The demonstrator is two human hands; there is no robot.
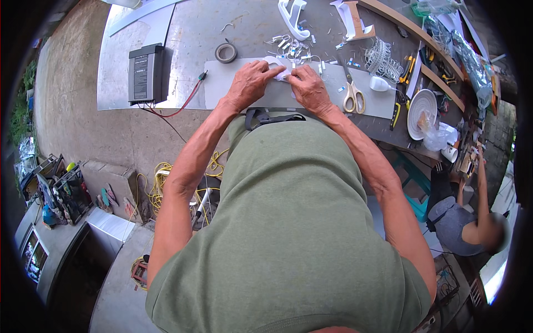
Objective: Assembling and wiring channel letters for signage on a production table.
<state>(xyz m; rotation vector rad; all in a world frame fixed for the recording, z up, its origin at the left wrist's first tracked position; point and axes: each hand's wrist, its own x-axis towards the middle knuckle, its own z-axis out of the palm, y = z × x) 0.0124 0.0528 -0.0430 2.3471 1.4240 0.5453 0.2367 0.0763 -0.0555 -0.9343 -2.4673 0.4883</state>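
My left hand [251, 82] and my right hand [308, 87] meet over a small white flat piece [281, 72] lying on a grey sheet [233, 89] on the workbench. Fingertips of both hands pinch or press that piece; its shape is mostly hidden under them. Just beyond the hands lies a tangle of small white connectors with thin wires [291, 49]. Scissors with pale handles [352, 97] rest on the grey sheet right of my right hand.
A roll of tape [226, 53] and a dark power unit with red and black leads [145, 73] sit to the left. White plastic brackets [293, 16], a white coil [422, 108], pliers [408, 69] and clutter lie right. Another person [466, 222] crouches lower right.
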